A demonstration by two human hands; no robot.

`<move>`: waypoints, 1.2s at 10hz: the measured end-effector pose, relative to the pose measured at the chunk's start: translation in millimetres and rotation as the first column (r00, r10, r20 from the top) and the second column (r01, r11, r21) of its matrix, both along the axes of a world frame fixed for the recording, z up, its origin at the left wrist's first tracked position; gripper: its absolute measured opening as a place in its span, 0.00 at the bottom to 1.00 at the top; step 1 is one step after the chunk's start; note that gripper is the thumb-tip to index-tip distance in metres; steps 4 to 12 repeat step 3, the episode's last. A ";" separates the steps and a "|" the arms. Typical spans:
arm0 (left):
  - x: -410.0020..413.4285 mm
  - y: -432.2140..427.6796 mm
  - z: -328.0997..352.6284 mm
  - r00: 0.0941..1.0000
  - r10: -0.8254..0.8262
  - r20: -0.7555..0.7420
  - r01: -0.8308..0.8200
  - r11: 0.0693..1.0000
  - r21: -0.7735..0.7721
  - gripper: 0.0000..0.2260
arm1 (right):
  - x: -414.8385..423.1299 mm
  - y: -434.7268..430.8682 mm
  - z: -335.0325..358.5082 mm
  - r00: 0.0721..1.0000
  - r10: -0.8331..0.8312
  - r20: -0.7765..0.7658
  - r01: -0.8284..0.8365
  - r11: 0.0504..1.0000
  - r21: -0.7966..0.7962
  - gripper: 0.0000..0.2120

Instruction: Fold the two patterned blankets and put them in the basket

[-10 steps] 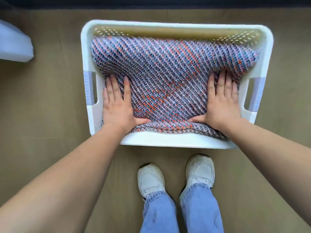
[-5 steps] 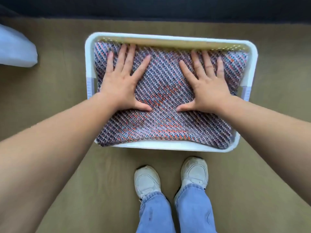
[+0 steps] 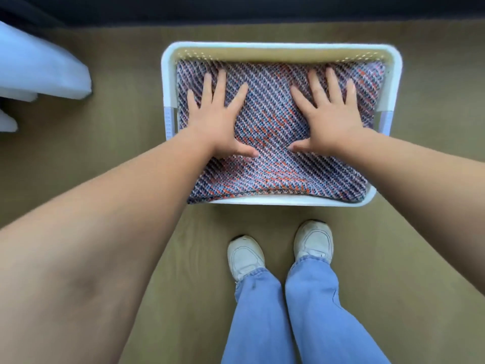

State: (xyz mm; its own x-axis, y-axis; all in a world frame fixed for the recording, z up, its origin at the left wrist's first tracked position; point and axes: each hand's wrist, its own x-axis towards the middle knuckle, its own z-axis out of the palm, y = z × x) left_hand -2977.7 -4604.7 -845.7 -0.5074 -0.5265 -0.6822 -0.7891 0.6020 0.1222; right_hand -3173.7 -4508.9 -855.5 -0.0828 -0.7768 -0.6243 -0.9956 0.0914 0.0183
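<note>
A brown floor (image 3: 78, 158) is carrying a white rectangular plastic basket (image 3: 280, 46), with a white bulky object (image 3: 39, 69) lying at the far left. A folded blue, white and orange diagonally striped knitted blanket (image 3: 275, 164) is filling the basket; the left grip (image 3: 215, 119) and the right grip (image 3: 333, 119) are pressing flat on it, fingers straight and spread.

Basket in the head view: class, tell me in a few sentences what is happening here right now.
A person stands over a white basket on the floor. The left hand and right hand lie flat, fingers spread, pressing on a folded patterned blanket that fills it. The blanket's near-left corner lies over the rim. Whether a second blanket lies underneath cannot be seen.
</note>
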 end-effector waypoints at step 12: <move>22.3 57.0 166.1 0.992 0.114 -0.062 -0.111 0.992 0.053 0.35 | 76.9 69.9 192.6 0.923 -0.199 0.329 0.266 0.948 -0.172 0.19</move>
